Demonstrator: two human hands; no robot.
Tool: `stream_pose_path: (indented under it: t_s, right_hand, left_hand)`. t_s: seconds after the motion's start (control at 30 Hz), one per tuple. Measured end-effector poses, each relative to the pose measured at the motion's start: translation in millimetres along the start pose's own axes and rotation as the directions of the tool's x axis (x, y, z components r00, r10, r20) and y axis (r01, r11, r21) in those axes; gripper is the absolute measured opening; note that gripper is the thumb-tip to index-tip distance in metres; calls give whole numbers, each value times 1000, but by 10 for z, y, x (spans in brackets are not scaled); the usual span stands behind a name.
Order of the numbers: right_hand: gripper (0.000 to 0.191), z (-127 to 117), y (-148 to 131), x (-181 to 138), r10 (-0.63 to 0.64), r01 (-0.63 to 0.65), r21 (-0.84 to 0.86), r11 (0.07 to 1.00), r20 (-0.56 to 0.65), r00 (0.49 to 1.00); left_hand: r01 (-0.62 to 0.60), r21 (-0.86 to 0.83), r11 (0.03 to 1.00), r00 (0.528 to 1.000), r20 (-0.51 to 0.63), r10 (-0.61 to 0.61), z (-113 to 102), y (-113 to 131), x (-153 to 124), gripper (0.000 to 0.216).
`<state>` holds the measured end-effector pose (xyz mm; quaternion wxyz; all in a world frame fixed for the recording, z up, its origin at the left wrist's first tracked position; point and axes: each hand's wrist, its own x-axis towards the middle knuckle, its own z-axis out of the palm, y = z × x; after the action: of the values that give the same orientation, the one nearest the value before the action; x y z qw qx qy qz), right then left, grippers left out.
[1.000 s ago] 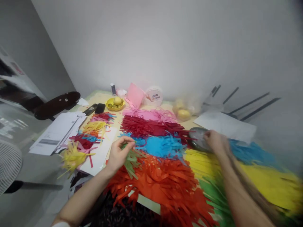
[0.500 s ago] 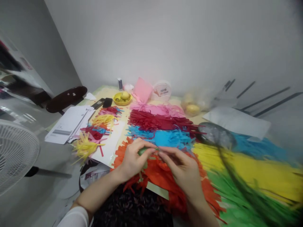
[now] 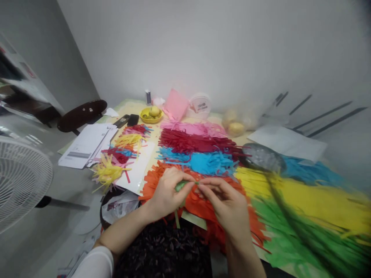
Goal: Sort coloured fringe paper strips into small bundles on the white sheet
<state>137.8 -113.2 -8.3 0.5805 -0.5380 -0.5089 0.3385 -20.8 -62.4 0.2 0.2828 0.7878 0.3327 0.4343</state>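
Observation:
My left hand pinches a green tissue paper strip, partly hidden by the fingers. My right hand has its thumb and forefinger closed on the strip's twisted right end, so both fingertips nearly meet. Beneath the hands lies fringed orange tissue paper, spilling over the table's front edge. Behind it are rows of fringed blue paper, dark red paper and pink paper. Fringed yellow paper and green paper spread out to the right.
Multicoloured tassels lie at left beside white printed sheets. Phones, a yellow bowl of fruit and a white tub stand farther back. A fan is at far left, a dark stool behind it.
The view has shifted slightly. Both hands keep their pinch on the green paper strip, with only small finger movement.

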Motion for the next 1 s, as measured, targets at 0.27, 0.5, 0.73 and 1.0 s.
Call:
stream_pose_path:
  t_s: [0.27, 0.5, 0.73, 1.0]
  right_hand:
    - [17, -22, 89, -52, -85, 93, -143, 985, 55, 995]
    - [18, -11, 143, -63, 33, -32, 62, 998, -3, 999]
    - [21, -28, 107, -61, 37, -35, 28, 999, -92, 995]
    - [19, -8, 46, -81, 34, -35, -24, 999, -35, 999]
  left_hand:
    - [-70, 79, 994, 990, 124, 59, -12, 12, -39, 17]
    - [276, -369, 888, 960, 157, -233, 91, 6, -72, 14]
    - [285, -352, 892, 957, 152, -246, 81, 66, -64, 20]
    - [352, -384, 854, 934, 83, -348, 83, 14, -59, 11]
